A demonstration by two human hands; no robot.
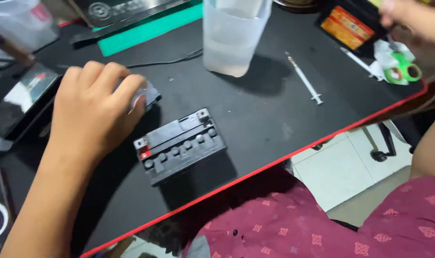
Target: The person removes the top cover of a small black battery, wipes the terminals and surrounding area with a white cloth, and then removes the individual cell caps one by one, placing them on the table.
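My left hand rests on the black desk mat, its fingers curled over a small dark grey block that peeks out under the fingertips. Just right of it sits a small black battery with a row of round caps on top and a red mark at one terminal. My right hand is blurred at the top right corner, over a black box with an orange label; I cannot tell if it holds anything.
A translucent plastic jug of clear liquid stands at the top centre. A thin syringe lies right of it. A green tape roll and white paper lie by the red table edge. A phone lies at left.
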